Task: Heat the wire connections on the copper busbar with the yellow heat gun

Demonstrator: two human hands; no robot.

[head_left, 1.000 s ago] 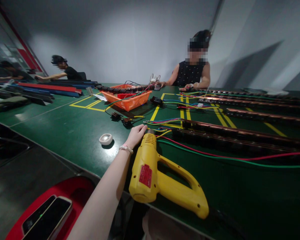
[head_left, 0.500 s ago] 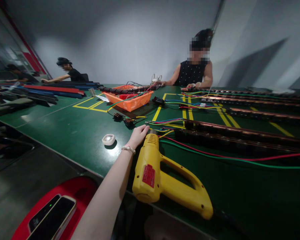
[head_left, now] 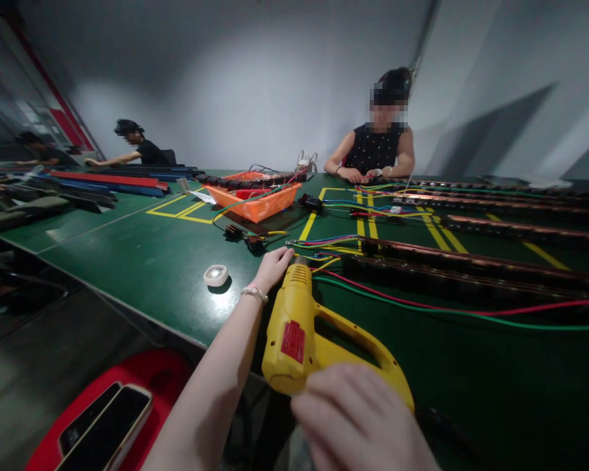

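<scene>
My left hand (head_left: 275,265) reaches across the table, fingers closed at the ends of thin wires (head_left: 319,257) by the heat gun's nozzle. The yellow heat gun (head_left: 290,307) lies at the front edge, its nozzle pointing away from me and its handle to the right. Slightly blurred, my right hand (head_left: 360,415) is in front of the gun's rear and handle, with fingers curled; what they hold, if anything, is hidden. The wires lead right to long dark strips with coppery edges (head_left: 451,265). Red and green wires (head_left: 422,299) run along their near side.
An orange basket (head_left: 255,208) holds wired parts. Black connectors (head_left: 255,243) and a small white round object (head_left: 216,275) lie on the green table (head_left: 142,261). Phones (head_left: 112,425) rest on a red stool (head_left: 169,366). A co-worker (head_left: 377,147) sits opposite; others sit far left.
My right hand has come into view from below, over the rear of the heat gun. My left hand stays by the nozzle. The co-worker opposite has brought their hands together.
</scene>
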